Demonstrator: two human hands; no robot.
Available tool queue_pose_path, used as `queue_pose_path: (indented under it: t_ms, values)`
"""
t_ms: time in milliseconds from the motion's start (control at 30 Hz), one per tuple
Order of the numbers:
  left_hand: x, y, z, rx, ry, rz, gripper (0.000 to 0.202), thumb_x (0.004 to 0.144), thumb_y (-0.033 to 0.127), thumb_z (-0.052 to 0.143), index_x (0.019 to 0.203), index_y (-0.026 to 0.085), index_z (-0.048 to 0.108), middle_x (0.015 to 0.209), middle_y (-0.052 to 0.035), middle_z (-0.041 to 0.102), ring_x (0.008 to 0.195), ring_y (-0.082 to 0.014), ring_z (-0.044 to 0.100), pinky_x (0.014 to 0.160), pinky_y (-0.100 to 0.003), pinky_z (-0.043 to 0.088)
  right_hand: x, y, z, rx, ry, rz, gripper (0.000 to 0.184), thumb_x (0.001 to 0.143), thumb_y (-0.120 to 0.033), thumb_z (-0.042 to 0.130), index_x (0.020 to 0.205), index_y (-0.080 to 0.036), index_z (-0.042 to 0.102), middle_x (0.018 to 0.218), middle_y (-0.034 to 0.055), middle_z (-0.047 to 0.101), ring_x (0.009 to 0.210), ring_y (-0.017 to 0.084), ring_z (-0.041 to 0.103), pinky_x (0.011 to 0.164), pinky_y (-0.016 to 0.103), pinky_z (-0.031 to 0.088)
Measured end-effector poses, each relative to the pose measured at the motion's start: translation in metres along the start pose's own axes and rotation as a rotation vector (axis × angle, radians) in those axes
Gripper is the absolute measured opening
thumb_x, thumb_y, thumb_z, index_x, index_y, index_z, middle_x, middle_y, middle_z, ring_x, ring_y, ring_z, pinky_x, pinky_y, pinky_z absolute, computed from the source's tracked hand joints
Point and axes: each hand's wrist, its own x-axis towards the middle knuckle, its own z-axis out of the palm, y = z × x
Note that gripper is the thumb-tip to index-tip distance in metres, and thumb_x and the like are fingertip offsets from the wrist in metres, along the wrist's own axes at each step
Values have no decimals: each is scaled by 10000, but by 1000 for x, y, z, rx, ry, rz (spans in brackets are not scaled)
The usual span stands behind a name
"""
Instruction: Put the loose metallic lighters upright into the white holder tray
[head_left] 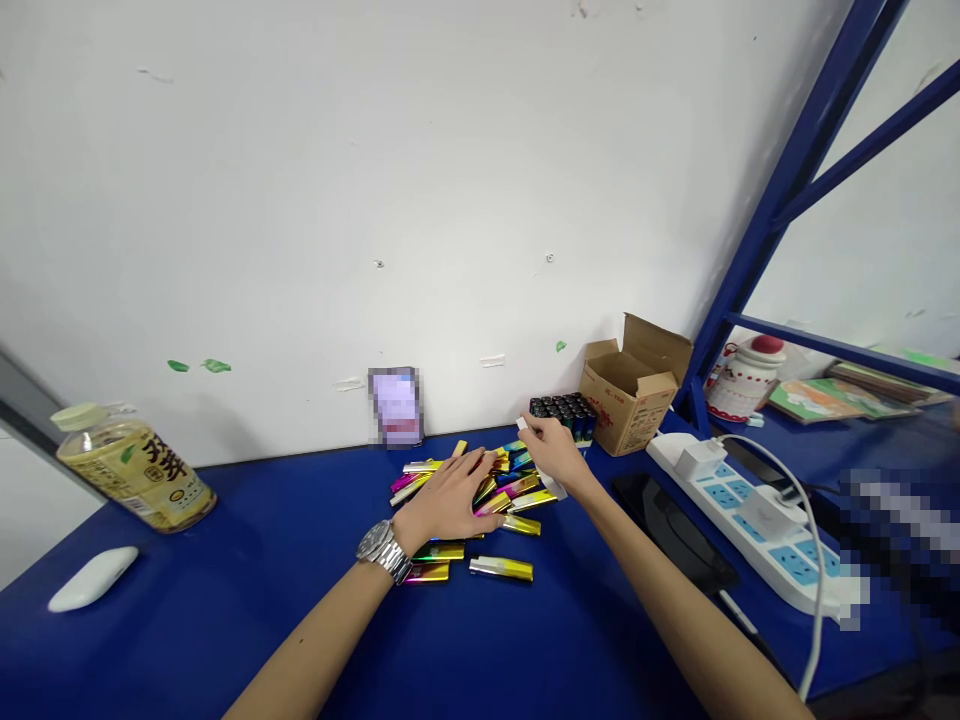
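The loose pile of metallic lighters (519,487) is spread on the blue surface (300,560), partly covered by the left hand (454,495), whose fingers are extended and slightly spread; whether any lighter is gripped beneath cannot be told. A white strip (553,487) is pinched by the fingers of the right hand (555,450). The lighters are judged light, stiff and slippery, best held by their long sides. Movement is bounded behind by the wall (457,200) and rightward by the cardboard box (626,405) and black-screened device (675,530); more room is offered nearer the person and leftward, toward the bottle (139,470).
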Motion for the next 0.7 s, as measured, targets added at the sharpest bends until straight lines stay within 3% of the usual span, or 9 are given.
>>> queue_pose_path:
  t_ms: [167,333,533,700]
  values:
    - [0,0,1,4,8,3,858,777,639,510,1453,160,288,1504,-186,318,1398,-346,256,1109,-505,254,-2,-5,0,-24,-23,-8,404,770,-277,438,1042,-143,705,555,-3,543,579,166,480,596,243,357]
    - [-1,0,0,4,5,-3,880,776,692,466,1453,157,294,1511,-176,309,1403,-345,244,1113,-495,248,-2,-7,-3,-12,-44,0,425,755,-273,467,1090,-143,693,628,25,624,621,187,533,628,248,364]
    - [-2,2,-2,18,-16,-20,895,792,705,424,1470,144,259,1529,-178,264,1415,-345,204,1125,-503,223,-2,-8,-9,-195,-84,-87,296,790,-236,435,921,-179,694,690,38,635,707,185,560,657,231,337]
    - [-3,2,-2,-3,15,-4,872,800,692,432,1477,179,241,1536,-148,261,1415,-324,218,1132,-491,221,-2,-15,-15,-328,-107,-110,194,797,-196,441,742,-181,626,604,21,543,609,164,483,576,245,262]
